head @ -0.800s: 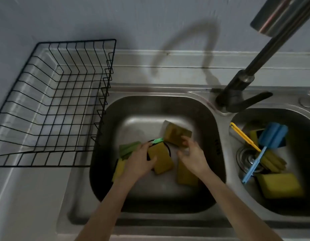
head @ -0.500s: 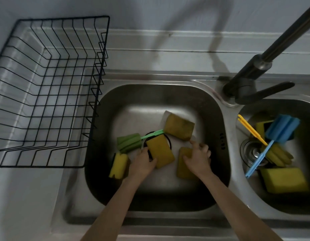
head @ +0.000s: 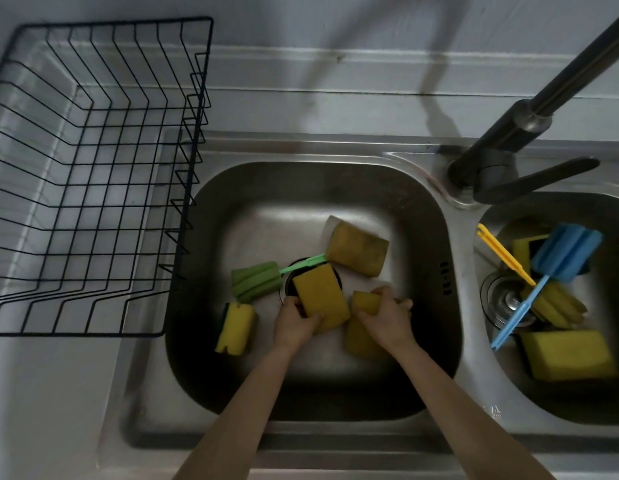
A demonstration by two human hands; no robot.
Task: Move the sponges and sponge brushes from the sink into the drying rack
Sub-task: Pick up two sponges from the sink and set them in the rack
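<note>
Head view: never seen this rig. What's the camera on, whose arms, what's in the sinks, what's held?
No robot here: a person wears one wide-angle camera on the head, looking down at their own bare hands. The left hand has its grip on a yellow sponge over the drain; the right hand grips another sponge. Loose in the left basin: two more sponges and a green brush. The right basin holds sponges plus blue and yellow brushes. The wire rack on the left has nothing in it yet.

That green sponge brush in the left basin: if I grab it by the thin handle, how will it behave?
The green sponge brush probably weighs little. Its foam head is bulkier than the thin handle, so it may droop head-down. The handle's far end lies under a brown sponge, which may shift as you pull.
</note>
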